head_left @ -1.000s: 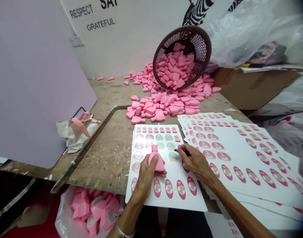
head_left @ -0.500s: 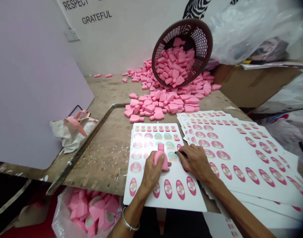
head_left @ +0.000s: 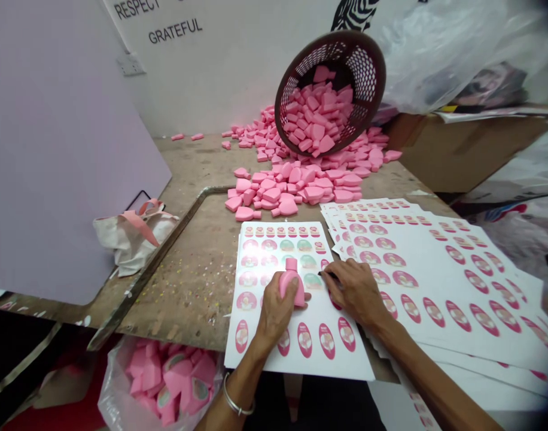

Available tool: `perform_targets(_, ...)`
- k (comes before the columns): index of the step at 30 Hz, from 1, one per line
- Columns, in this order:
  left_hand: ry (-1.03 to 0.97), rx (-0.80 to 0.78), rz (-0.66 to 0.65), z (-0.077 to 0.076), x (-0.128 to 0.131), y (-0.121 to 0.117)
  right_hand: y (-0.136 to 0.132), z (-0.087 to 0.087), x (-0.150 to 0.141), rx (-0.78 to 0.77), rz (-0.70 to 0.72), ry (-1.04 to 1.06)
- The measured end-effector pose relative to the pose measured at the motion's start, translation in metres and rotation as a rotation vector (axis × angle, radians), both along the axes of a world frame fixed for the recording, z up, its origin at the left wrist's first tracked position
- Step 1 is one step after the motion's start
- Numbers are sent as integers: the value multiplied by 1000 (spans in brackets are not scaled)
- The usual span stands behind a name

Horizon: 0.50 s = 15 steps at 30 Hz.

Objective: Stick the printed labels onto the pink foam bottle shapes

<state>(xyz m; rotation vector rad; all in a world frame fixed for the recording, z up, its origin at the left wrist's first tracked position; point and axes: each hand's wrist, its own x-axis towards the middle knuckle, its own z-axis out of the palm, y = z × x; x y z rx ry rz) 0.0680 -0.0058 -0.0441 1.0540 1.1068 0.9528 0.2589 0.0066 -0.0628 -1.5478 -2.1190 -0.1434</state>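
Note:
My left hand (head_left: 274, 311) is closed around a small pink bottle (head_left: 292, 284), neck pointing away from me. It rests low over a white sticker sheet (head_left: 359, 366) on the table. To the right, my right hand (head_left: 357, 293) pinches a thin dark-tipped tool (head_left: 321, 273); most of it is hidden by the fingers, so its kind cannot be told. The tip is at the right edge of a green half-round sticker (head_left: 311, 281) on the sheet. Pink oval stickers (head_left: 304, 340) line the sheet's near edge.
A tilted brown basket (head_left: 376, 66) spills pink bottles (head_left: 285, 207) over the table's far side. More sticker sheets (head_left: 435, 263) lie fanned at the right. Below the left edge hangs a plastic bag (head_left: 110, 398) of labelled bottles. A metal strip (head_left: 166, 248) and cloth bag (head_left: 121, 239) lie left.
The camera view has shifted very slightly. Both hands keep nearly the same pose, with the bottle still in the left and the dark tip still by the green sticker.

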Motion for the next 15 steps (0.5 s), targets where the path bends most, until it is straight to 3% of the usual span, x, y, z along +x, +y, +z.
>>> perform_targets(7,3,5,-9,2,0,0,2,0,-6,-125,102,179)
perform_targets(15,19,-19,-20,7,-2,-1,2,-4,3,1,-29,55)
